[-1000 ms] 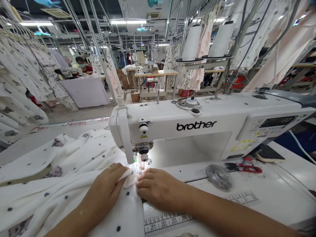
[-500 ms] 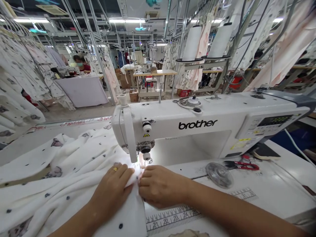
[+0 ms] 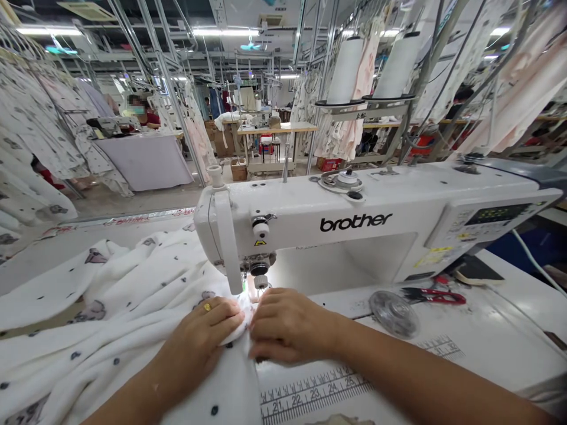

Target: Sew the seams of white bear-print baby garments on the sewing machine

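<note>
White spotted fabric [image 3: 146,271] spreads over the left of the table and runs up to the needle area of a white sewing machine [image 3: 292,212]. My left hand [image 3: 206,330], with a ring on one finger, is closed on a fold of this fabric just left of the presser foot. Close beside it, my right hand [image 3: 287,324] has its fingers curled at the fabric's right edge, right in front of the needle. A lamp lights the spot between both hands. The presser foot and the fingertips of my right hand are partly hidden.
Right of my hands lie a clear round bobbin case [image 3: 394,314] and red-handled thread snips [image 3: 436,296]. A printed ruler [image 3: 314,395] runs along the table front. Two thread cones [image 3: 345,71] stand above the machine. Another person [image 3: 144,112] sits at a machine far left.
Both hands stay at the needle. The fabric fold under my left fingers has bunched up slightly, and my right fingers have shifted a little. The view has moved slightly.
</note>
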A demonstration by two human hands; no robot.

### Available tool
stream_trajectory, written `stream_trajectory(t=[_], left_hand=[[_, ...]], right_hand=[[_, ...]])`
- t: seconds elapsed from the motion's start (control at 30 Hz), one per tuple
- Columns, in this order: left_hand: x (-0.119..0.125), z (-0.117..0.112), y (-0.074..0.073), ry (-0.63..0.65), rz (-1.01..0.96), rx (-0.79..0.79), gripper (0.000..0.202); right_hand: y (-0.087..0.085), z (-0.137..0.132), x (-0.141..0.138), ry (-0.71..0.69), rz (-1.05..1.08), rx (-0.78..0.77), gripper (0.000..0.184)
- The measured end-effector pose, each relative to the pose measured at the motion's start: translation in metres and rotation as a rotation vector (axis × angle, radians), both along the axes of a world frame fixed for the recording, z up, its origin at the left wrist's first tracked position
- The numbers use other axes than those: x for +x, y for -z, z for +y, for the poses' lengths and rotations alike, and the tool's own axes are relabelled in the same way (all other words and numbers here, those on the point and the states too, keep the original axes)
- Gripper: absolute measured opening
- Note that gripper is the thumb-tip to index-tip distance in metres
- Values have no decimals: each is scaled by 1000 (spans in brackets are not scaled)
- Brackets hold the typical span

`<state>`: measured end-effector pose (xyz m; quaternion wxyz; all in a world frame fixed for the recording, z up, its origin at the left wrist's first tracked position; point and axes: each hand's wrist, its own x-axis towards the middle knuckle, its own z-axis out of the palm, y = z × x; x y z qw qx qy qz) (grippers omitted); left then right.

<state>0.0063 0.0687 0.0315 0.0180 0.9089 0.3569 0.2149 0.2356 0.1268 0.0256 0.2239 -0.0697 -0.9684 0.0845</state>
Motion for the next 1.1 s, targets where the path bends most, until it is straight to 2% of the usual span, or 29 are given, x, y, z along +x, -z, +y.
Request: stream_trajectory(t=[0.1, 0.17, 0.4, 0.57, 0.67, 0.9, 1.1], left_hand=[[-1, 0, -1, -5, 19, -1, 40], [1, -1, -2, -14, 43, 32, 43], [6, -3, -3, -20, 116, 125, 41], [8, -2, -4, -24, 115, 167, 40], [7, 4, -3, -22, 129, 165, 42], [2, 20, -1, -38, 151, 153, 43], [-4, 27, 5, -86, 156, 86, 44]], right_hand=[[3, 2, -3, 164, 33, 10, 21], [2, 2, -6, 213, -6, 56, 16], [-7, 1, -10, 212, -143, 98, 11], [-7, 4, -7, 87, -183, 156, 12], [-8, 7, -9, 126, -233, 137, 7], [-11, 8, -9, 244, -188, 40, 13], [-5, 10, -4, 313, -151, 24, 23]])
